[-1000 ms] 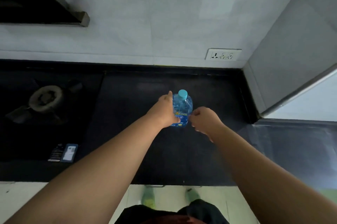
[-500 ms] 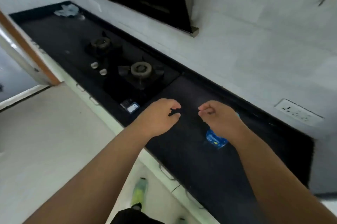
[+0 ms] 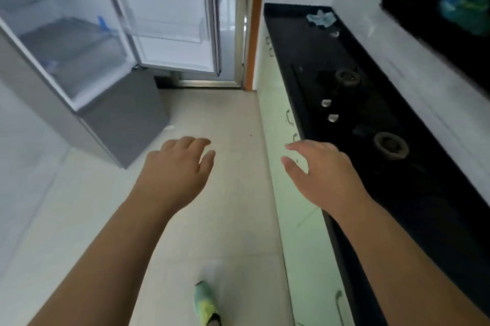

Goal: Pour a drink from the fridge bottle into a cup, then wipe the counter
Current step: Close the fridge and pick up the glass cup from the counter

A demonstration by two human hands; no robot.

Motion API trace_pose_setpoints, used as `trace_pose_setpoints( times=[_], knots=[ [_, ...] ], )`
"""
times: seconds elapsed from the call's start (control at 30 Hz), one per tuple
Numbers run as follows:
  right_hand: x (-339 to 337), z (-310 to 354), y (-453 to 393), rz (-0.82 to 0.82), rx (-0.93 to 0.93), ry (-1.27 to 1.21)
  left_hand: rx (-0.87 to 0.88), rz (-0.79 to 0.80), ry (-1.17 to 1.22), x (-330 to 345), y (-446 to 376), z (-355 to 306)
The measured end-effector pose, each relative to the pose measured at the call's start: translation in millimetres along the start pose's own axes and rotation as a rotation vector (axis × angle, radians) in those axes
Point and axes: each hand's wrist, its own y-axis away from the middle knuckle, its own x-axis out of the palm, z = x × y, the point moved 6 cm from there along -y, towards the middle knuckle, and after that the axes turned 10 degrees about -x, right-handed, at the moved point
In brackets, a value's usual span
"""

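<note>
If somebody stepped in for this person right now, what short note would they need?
Left hand: open, empty, over the floor.
Right hand: open, empty, by the counter edge.
Fridge: door open ahead.
Cloth: crumpled at the counter's far end.
Bottle and cup: not in view.
Done: cannot tell from this view.
Left: find the cup, pour, wipe the counter; the fridge probably wants closing.

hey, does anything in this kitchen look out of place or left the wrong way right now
Yes: the fridge door stands wide open with nobody at it; both hands, left hand and right hand, are empty over the floor. A crumpled blue cloth lies at the far end of the black counter. No spill shows.
</note>
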Motion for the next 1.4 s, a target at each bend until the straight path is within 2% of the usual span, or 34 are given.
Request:
trace_pose_setpoints(
  times=[0.2, 0.43, 0.77, 0.93, 1.17, 1.4],
  knots=[
    [39.3, 92.9, -123.7, 0.021, -0.187, 0.038, -0.197, -0.05, -0.025, -30.0, -47.3, 114.5],
    [70.2, 138.8, -204.0, 0.064, -0.261, 0.015, -0.294, -0.094, -0.056, -44.5, -86.7, 177.6],
    [86.5, 118.4, -391.6, 0.041, -0.331, -0.007, -0.341, -0.123, -0.146, -61.1, -237.8, 172.7],
    [89.5, 114.6, -504.7, 0.054, -0.44, -0.023, -0.423, -0.149, -0.142, -76.9, -323.9, 161.9],
    [94.1, 131.2, -618.6, 0.125, -0.537, 0.011, -0.497, -0.14, -0.123, -92.5, -413.5, 170.1],
    [88.8, 145.2, -721.9, 0.082, -0.494, 0.097, -0.48, -0.169, -0.141, -118.8, -511.0, 198.6]
  ],
)
